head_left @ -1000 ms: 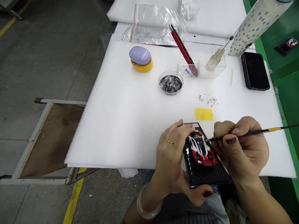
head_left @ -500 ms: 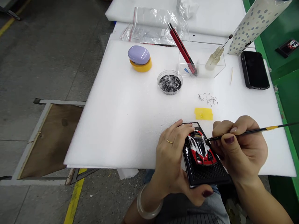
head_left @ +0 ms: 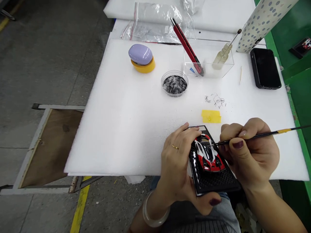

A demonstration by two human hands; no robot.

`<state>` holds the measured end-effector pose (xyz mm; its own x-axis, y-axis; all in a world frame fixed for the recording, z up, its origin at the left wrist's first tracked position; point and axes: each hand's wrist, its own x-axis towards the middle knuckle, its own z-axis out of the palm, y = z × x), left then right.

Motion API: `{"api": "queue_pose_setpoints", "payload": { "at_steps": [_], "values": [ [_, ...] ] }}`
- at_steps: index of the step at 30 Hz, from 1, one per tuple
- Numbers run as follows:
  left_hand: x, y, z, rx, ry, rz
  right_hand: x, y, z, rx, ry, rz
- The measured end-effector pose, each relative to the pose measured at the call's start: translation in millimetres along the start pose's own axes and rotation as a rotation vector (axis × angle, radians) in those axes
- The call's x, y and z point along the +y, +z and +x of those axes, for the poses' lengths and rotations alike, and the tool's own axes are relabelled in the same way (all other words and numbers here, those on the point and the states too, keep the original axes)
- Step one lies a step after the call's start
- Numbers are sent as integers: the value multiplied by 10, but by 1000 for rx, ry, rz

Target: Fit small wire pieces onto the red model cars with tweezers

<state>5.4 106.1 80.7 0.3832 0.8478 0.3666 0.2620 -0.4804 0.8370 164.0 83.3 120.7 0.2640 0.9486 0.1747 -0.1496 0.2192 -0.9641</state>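
My left hand is wrapped round a black textured display base, fingers along its far left side and thumb at the near edge. On the base sits a small red, white and black model car. Between the thumb and fingers of my right hand is a thin brush-like tool with a dark handle and a yellow band. Its fine tip reaches the car's roof area; whether it touches I cannot tell. Beyond the hands lie a piece of yellow tape and scattered fine black slivers.
A round clear dish holds many black slivers. Behind it, a clear box contains red tweezers and a small bottle. A lilac case rests on a yellow roll. At right are a black device and a dotted cup.
The camera view has shifted slightly, moving the table items a little up and left. Both hands keep their holds, and the tool's tip stays over the car's roof area.
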Motion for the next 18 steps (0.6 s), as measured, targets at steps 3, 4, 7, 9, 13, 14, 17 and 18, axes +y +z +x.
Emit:
{"api": "queue_pose_setpoints", "payload": {
  "at_steps": [3,4,7,9,13,14,17,18],
  "values": [
    [5,7,-2,-5,-4,6,5,-5,-6,-7,-6,24],
    [4,8,0,-4,-10,6,8,-5,-7,-3,-4,26],
    [-10,8,7,3,0,-8,13,2,-6,16,-6,18],
    [-20,5,9,11,14,-18,13,9,-7,26,-8,9],
    [-17,1,8,4,-3,-8,6,9,-9,15,-3,40],
    [-13,1,6,5,-5,-8,5,6,-9,9,-3,55],
    [-7,7,1,14,5,-13,2,0,-5,-2,-5,86],
    [-6,10,-1,18,6,-12,2,-1,-2,-5,-7,92]
  ]
}}
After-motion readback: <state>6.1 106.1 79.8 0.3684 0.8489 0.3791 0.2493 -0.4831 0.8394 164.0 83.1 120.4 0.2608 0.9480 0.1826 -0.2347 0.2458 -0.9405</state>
